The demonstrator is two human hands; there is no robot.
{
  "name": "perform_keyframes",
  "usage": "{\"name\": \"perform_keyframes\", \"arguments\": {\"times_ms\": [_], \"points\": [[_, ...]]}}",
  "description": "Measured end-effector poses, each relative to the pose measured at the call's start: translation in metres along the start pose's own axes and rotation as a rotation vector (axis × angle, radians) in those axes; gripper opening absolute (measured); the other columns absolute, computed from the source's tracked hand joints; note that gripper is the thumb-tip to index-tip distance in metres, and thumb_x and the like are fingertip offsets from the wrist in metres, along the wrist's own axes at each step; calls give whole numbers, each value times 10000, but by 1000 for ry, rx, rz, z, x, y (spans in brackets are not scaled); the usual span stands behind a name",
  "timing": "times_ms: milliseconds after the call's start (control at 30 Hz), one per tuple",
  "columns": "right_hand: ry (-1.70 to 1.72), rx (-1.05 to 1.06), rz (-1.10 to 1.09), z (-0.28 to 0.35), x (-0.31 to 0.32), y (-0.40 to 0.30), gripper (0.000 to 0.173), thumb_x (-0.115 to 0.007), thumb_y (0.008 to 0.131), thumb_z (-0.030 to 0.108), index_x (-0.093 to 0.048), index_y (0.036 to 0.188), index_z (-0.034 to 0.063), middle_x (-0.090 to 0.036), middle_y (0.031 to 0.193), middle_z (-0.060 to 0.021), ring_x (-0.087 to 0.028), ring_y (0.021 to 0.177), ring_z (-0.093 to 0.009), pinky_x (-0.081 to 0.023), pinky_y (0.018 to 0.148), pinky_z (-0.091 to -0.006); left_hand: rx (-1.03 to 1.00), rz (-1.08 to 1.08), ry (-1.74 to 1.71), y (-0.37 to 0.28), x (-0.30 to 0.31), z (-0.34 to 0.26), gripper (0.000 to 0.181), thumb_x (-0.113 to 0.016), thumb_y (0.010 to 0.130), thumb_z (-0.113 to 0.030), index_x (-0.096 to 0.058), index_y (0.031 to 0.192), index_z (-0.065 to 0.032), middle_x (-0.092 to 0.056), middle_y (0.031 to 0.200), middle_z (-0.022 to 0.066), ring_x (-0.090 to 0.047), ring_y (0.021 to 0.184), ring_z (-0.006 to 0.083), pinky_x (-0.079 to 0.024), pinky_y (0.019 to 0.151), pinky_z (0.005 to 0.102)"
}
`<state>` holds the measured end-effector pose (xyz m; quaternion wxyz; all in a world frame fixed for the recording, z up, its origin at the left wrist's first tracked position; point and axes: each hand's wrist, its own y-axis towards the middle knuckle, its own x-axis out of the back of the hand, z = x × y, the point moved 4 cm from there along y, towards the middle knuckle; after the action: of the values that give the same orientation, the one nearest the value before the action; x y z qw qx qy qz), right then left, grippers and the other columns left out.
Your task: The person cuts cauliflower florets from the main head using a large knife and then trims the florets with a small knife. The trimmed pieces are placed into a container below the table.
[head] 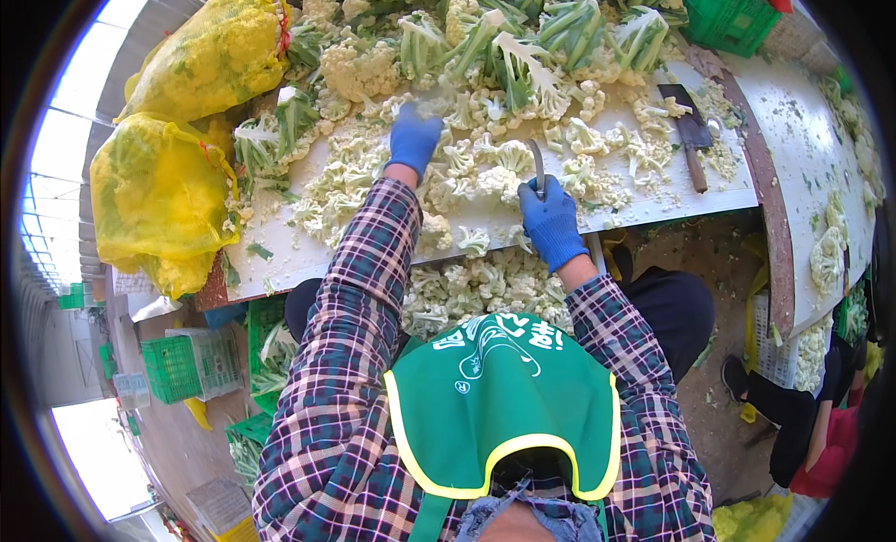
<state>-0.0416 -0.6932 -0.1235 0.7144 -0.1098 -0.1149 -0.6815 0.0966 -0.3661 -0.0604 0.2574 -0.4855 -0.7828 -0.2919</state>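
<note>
My left hand (414,142), in a blue knit glove, reaches over the cut cauliflower florets (343,171) on the white tabletop. Its fingertips are blurred against the pile, so I cannot tell whether they hold anything. In a matching glove, my right hand (551,217) grips a small knife with a curved blade (537,158), which points away from me. Loose florets (514,156) lie just left of the blade. Beyond both hands are a large cauliflower head (360,70) and leafy trimmed stalks (528,66). More florets fill a container (483,290) below the table's front edge.
A cleaver (686,126) with a wooden handle lies at the right. Yellow mesh sacks (164,192) of cauliflower stand at the left end. A green crate (731,14) sits at the far right. Another person's leg (777,409) shows beside the neighbouring table (798,157).
</note>
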Motion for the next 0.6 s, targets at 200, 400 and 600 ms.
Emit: {"name": "perform_keyframes", "arguments": {"times_ms": [200,400,600], "points": [[0,-25,18,52,6,-2,364,-706,1153,365,-707,1215,7,-822,1034,-277,-823,957,-463,-636,881,-536,323,364,-1047,-18,32,-22,483,-644,1146,-58,-589,1625,-62,-764,1453,148,-790,1288,320,-668,1078,521],[172,95,115,96,-24,-4,670,-611,1224,389,-473,1730,-28,-805,1106,-304,-810,1000,-468,-619,881,-513,331,321,-1169,-103,39,-62,530,-610,1194,-98,-512,1711,-164,-715,1553,124,-723,1419,330,-634,1146,589],[219,118,77,94,-41,-7,639,-568,1242,345,-466,1743,-37,-788,1226,-347,-796,1144,-476,-615,988,-510,326,310,-1481,-146,18,-64,452,-665,1188,-111,-520,1611,-178,-688,1531,146,-716,1398,346,-637,1141,578]]}}
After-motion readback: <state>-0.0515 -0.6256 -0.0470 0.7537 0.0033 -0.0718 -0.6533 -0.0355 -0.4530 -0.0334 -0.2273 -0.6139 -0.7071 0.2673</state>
